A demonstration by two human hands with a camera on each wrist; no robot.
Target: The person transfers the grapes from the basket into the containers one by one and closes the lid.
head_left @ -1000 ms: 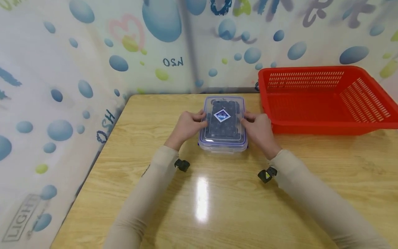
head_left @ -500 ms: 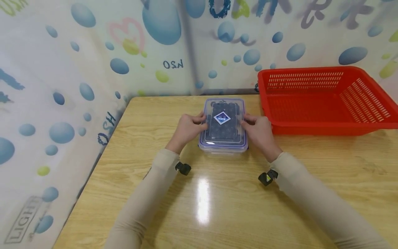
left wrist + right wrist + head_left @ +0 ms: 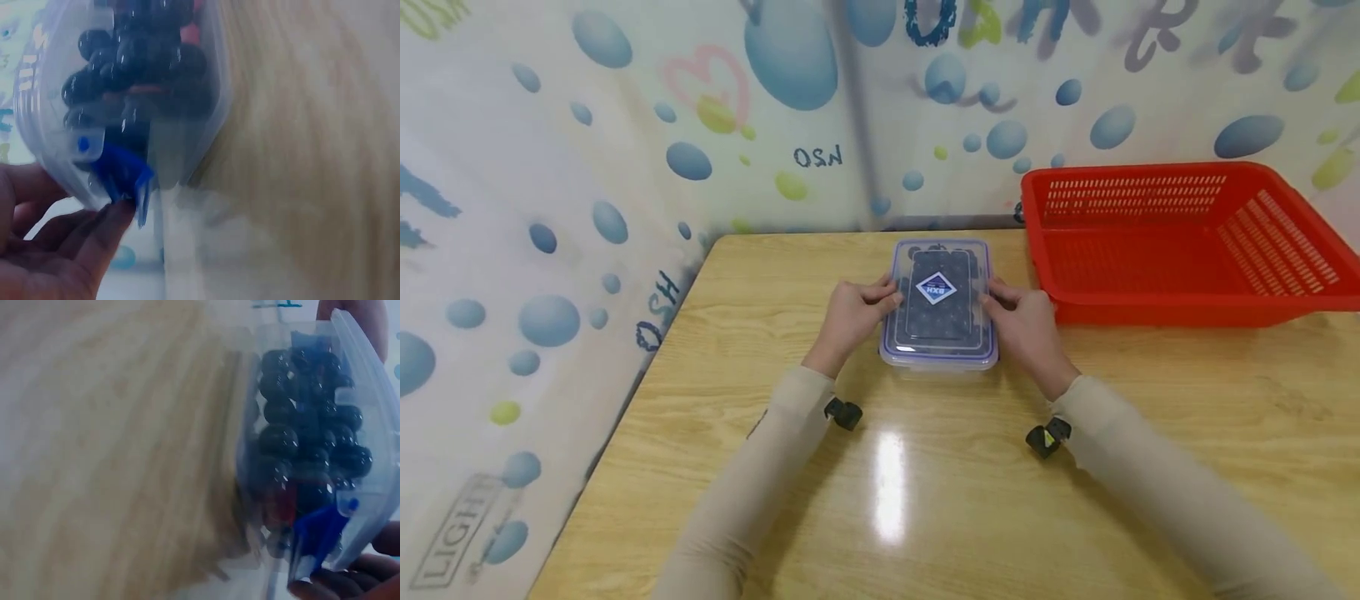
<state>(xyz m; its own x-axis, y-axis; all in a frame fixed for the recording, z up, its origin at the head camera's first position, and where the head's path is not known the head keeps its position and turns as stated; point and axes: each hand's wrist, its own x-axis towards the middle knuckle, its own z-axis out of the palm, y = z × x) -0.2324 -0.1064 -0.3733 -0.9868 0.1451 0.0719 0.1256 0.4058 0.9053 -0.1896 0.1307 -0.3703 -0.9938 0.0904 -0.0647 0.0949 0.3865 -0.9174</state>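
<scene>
A clear plastic food container point(image 3: 938, 352) with a blue-edged lid and a diamond label stands on the wooden table. Dark, round, grape-like fruit point(image 3: 125, 69) shows through its walls. My left hand point(image 3: 853, 321) grips its left side, with the thumb on the lid's edge and fingertips at a blue side clip point(image 3: 122, 172), which sticks outward. On the opposite side my right hand point(image 3: 1024, 325) grips likewise, its thumb on the lid. In the right wrist view, the fingertips touch another outward-standing blue clip point(image 3: 319, 537). Some of the fingers are hidden behind the container in the head view.
A red plastic basket point(image 3: 1157, 308) with slotted walls stands close to the right of the container. Behind the wooden table point(image 3: 955, 500) hangs a patterned wall covering point(image 3: 790, 150), which also runs along the left side.
Both hands keep their places on the container. Its lid now lies slightly lower at the front in the head view, and less of the front wall shows. The camera view has shifted slightly.
</scene>
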